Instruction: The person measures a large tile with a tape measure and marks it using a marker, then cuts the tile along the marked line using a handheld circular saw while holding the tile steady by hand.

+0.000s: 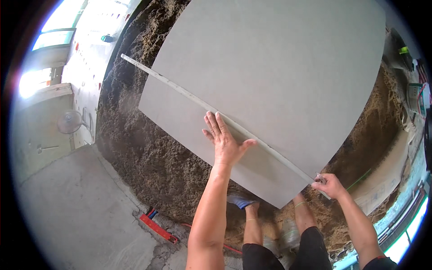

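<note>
While the big grey tile point(279, 81) is lying flat on the bed of sand point(148, 157), a long metal straightedge point(189, 96) is resting slantwise across it, from beyond the tile's far left edge down to its near right edge. The left hand point(225, 141) is pressing the straightedge onto the tile, its fingers spread apart and flat. The right hand point(328, 184) is sitting at the near end of the straightedge with its fingers closed on something small; what it is cannot be told. By the look of it, the line is being set up or marked, and no cut or break is showing yet. Open sand is lying all around the tile, and the bare floor point(67, 202) is lying to the left, with a red tool point(157, 228) near the sand's edge by the feet.
</note>
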The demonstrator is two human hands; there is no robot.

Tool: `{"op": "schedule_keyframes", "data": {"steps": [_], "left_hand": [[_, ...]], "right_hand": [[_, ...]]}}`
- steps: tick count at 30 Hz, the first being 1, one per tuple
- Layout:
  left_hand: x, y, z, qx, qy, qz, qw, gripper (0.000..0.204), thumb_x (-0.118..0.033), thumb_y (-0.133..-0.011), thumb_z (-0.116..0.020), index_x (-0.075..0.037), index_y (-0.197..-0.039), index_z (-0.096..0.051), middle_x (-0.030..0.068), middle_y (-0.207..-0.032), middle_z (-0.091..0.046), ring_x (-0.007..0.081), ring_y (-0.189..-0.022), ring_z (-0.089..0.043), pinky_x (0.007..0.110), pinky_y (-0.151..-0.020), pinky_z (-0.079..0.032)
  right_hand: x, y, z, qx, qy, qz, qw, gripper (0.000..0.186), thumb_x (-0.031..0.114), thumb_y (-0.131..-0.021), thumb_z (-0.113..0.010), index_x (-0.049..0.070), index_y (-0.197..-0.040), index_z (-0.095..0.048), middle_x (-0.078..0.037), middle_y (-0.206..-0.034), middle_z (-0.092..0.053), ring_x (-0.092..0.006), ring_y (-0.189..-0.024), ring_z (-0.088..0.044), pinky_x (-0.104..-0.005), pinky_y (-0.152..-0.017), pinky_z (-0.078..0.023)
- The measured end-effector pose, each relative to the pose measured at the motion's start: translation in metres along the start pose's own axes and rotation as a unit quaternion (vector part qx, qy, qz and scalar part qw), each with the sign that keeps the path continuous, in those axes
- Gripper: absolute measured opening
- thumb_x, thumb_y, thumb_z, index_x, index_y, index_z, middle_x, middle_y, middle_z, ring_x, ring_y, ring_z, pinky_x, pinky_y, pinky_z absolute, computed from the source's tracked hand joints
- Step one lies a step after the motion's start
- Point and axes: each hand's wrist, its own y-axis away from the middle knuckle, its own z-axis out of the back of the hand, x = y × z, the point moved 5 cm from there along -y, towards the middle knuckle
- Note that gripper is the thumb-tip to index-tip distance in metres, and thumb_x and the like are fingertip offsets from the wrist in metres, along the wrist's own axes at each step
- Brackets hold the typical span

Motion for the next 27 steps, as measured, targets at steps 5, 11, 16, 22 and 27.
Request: {"op": "schedule_keyframes", "data": {"steps": [5,11,16,22,27], "left_hand": [[0.002,0.0,-0.002,-0.013,0.011,-0.011,1.0,0.142,-0.08,-0.052,-0.064,-0.002,-0.147,0.007,0.0223,-0.154,0.008,0.036,-0.143,0.012,0.057,-0.11,0.007],[0.005,0.0,-0.001,-0.028,0.012,-0.022,0.999,0.141,-0.083,-0.053,-0.06,-0.001,-0.148,0.005,0.0231,-0.154,0.007,0.0369,-0.143,0.011,0.057,-0.11,0.007],[-0.002,-0.001,0.0,0.012,-0.008,-0.013,1.0,0.145,-0.074,-0.054,-0.07,0.007,-0.144,0.01,0.0263,-0.152,0.013,0.0369,-0.141,0.018,0.058,-0.109,0.01],[0.004,-0.004,-0.002,0.036,-0.001,-0.001,0.999,0.143,-0.066,-0.056,-0.076,0.011,-0.142,0.01,0.0287,-0.152,0.01,0.0367,-0.143,0.012,0.06,-0.109,0.007],[0.007,-0.005,0.001,-0.01,-0.069,-0.024,0.997,0.139,-0.074,-0.057,-0.068,0.008,-0.145,0.002,0.0268,-0.153,0.004,0.0353,-0.144,0.007,0.062,-0.11,0.0]], "right_hand": [[0.001,0.0,0.002,-0.002,0.016,0.007,1.0,0.029,0.02,-0.081,-0.073,-0.002,-0.097,-0.064,-0.002,-0.08,-0.065,-0.0077,-0.074,-0.057,-0.0253,-0.068,-0.048],[0.005,-0.001,-0.001,0.001,0.025,0.008,1.0,0.028,0.021,-0.082,-0.073,-0.002,-0.095,-0.064,-0.002,-0.079,-0.064,-0.0079,-0.073,-0.056,-0.0254,-0.067,-0.047],[-0.003,-0.001,0.001,0.015,0.003,0.001,1.0,0.026,0.019,-0.082,-0.072,-0.001,-0.097,-0.065,-0.002,-0.081,-0.065,-0.0087,-0.075,-0.057,-0.0271,-0.068,-0.048],[0.0,-0.011,0.002,0.017,0.073,0.015,0.997,0.04,0.031,-0.081,-0.072,0.002,-0.107,-0.066,-0.011,-0.1,-0.069,-0.0175,-0.093,-0.063,-0.0342,-0.085,-0.049],[0.007,-0.012,-0.001,0.032,0.074,0.016,0.997,0.029,0.024,-0.082,-0.073,-0.001,-0.095,-0.065,0.0,-0.078,-0.064,-0.0066,-0.072,-0.056,-0.0266,-0.068,-0.049]]}}
